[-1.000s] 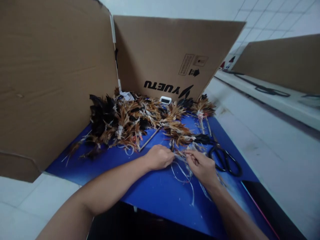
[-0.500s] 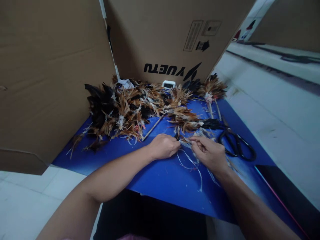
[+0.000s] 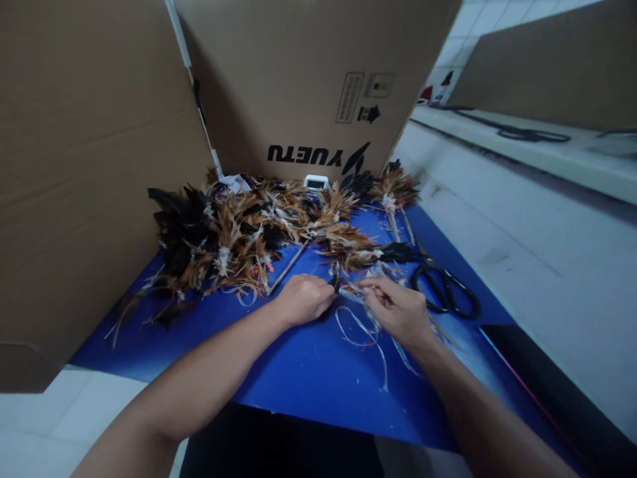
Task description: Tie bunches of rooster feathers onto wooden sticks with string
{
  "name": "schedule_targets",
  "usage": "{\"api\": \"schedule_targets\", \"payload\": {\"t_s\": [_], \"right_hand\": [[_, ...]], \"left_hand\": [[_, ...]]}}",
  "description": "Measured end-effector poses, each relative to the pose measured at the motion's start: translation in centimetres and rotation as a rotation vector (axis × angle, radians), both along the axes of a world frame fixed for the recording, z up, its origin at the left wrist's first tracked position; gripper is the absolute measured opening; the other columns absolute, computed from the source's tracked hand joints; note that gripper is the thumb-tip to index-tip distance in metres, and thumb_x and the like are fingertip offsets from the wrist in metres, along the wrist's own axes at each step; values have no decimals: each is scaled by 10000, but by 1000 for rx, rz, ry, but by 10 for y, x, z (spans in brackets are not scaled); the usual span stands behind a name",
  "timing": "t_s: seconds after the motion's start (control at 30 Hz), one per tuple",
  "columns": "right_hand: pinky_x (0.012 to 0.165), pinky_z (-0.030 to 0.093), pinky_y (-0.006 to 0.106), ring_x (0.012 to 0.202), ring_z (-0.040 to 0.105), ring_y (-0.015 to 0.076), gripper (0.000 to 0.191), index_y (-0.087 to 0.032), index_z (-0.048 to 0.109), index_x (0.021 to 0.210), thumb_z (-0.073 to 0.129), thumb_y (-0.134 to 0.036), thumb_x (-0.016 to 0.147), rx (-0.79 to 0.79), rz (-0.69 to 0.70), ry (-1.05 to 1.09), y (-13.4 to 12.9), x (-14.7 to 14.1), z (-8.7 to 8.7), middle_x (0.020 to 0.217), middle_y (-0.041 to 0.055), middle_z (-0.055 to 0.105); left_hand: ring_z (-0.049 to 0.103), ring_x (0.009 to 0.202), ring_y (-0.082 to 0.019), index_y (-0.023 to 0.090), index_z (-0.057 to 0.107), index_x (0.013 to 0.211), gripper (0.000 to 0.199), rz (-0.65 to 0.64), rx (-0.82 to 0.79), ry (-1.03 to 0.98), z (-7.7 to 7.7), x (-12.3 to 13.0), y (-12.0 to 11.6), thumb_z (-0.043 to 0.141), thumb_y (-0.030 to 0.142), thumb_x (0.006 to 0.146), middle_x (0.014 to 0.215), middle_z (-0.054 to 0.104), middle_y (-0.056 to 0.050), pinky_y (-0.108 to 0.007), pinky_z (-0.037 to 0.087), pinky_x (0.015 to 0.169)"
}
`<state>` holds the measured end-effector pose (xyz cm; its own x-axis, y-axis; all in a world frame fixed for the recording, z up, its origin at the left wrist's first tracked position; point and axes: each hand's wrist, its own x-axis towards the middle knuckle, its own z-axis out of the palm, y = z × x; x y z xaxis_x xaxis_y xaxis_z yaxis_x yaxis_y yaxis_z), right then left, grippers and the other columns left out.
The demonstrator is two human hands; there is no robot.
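Over the blue table surface (image 3: 318,372), my left hand (image 3: 306,299) is closed on a small dark feather tuft (image 3: 336,277) that pokes up past its fingers. Just to the right, my right hand (image 3: 395,309) pinches a thin pale strip (image 3: 351,292) stretched between the two hands. A loose clear strand (image 3: 383,368) curls on the table below them. Brown and black feather bundles (image 3: 239,232) are heaped behind my left hand, and one bundle with a black tip (image 3: 398,252) lies just beyond my right hand.
Black-handled scissors (image 3: 448,292) lie right of my right hand. A dark flat object (image 3: 542,385) rests along the right edge. Cardboard panels (image 3: 283,79) stand behind and at the left. A small white device (image 3: 316,182) sits behind the feathers, and a thin stick (image 3: 288,267) lies near my left hand.
The camera view has shifted, so the whole scene sits further left. Both hands keep nearly the same pose and hold on the feather tuft and strip.
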<state>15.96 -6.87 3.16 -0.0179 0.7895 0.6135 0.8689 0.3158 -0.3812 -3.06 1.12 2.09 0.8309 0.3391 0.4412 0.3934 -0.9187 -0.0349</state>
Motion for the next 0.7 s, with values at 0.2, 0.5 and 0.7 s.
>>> {"api": "schedule_targets", "payload": {"t_s": [0.2, 0.5, 0.7], "right_hand": [[498, 371, 194, 434, 429, 75, 146, -184, 643, 839, 504, -201, 795, -8, -8, 89, -4, -1, 3, 481, -62, 451], [489, 358, 197, 444, 415, 79, 141, -193, 637, 815, 498, -207, 799, -37, -26, 182, -6, -1, 8, 493, -59, 448], [488, 360, 200, 441, 413, 83, 133, -193, 630, 803, 500, -219, 801, -37, -30, 192, -5, -2, 9, 479, -66, 404]], "left_hand": [[534, 602, -116, 173, 554, 673, 345, 58, 7, -17, 4, -4, 4, 322, 293, 898, 622, 573, -13, -240, 370, 571], [538, 707, -128, 189, 597, 804, 287, 77, -76, -93, 6, -6, 6, 343, 283, 897, 718, 585, -28, -254, 403, 671], [510, 912, -195, 180, 555, 994, 209, 364, -70, -240, 12, -12, 16, 412, 256, 862, 932, 565, -76, -346, 401, 822]]}}
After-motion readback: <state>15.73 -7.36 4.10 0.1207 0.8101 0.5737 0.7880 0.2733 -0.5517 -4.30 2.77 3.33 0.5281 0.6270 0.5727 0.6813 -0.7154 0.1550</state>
